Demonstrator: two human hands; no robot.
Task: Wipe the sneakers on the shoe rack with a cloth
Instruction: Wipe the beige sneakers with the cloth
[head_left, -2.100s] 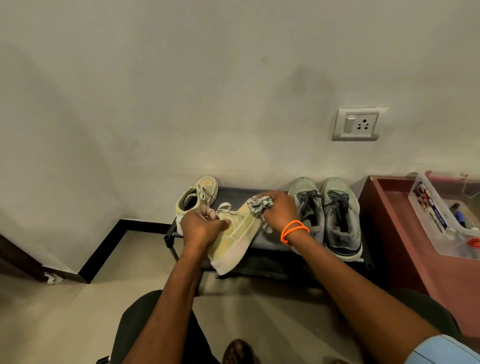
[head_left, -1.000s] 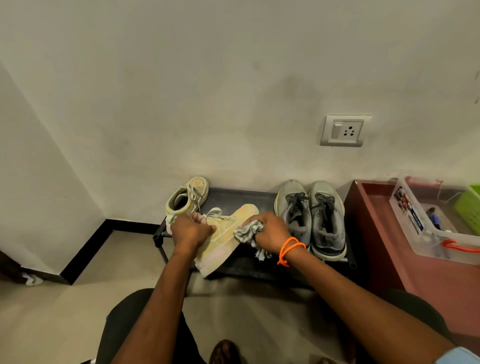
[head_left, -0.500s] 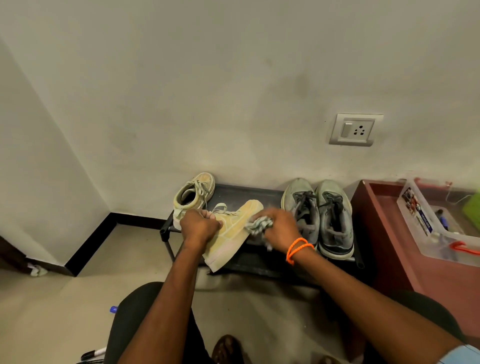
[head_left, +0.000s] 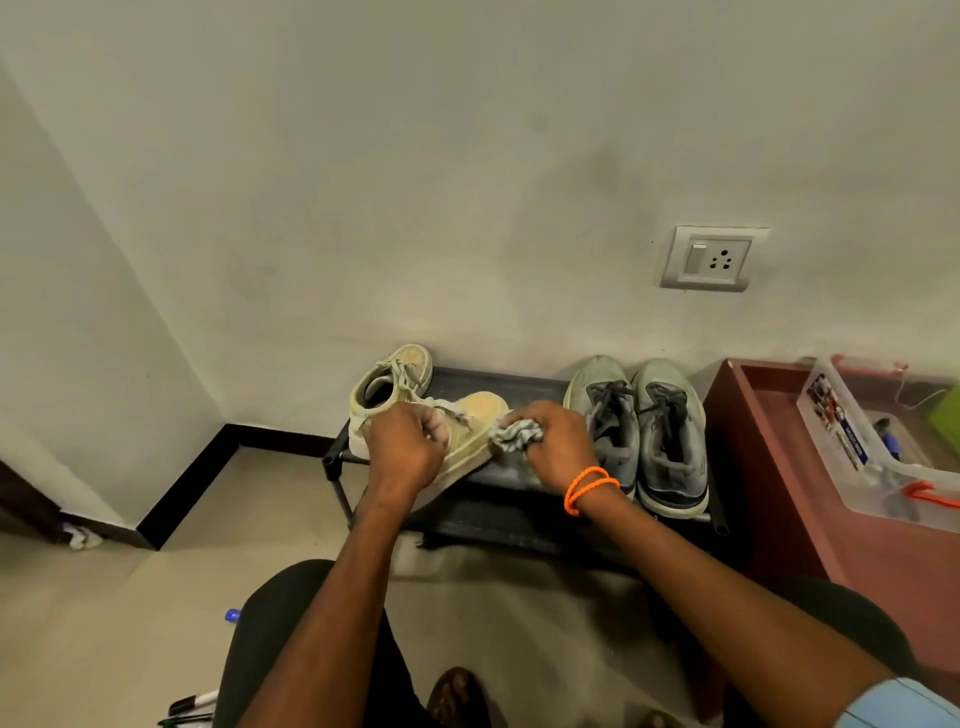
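Over the black shoe rack (head_left: 524, 387), yellow sneaker (head_left: 475, 423) in left hand's (head_left: 405, 447) grip, bunched cloth (head_left: 514, 434) in right hand's (head_left: 553, 441) against its side.

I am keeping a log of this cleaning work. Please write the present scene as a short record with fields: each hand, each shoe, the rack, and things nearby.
left hand: grips the yellow sneaker at its collar
right hand: holds the cloth against that sneaker's side
second yellow sneaker: on the shoe rack, left end
grey sneakers: a pair, side by side, right end
wall socket: above the rack
plastic box: on the red-brown cabinet
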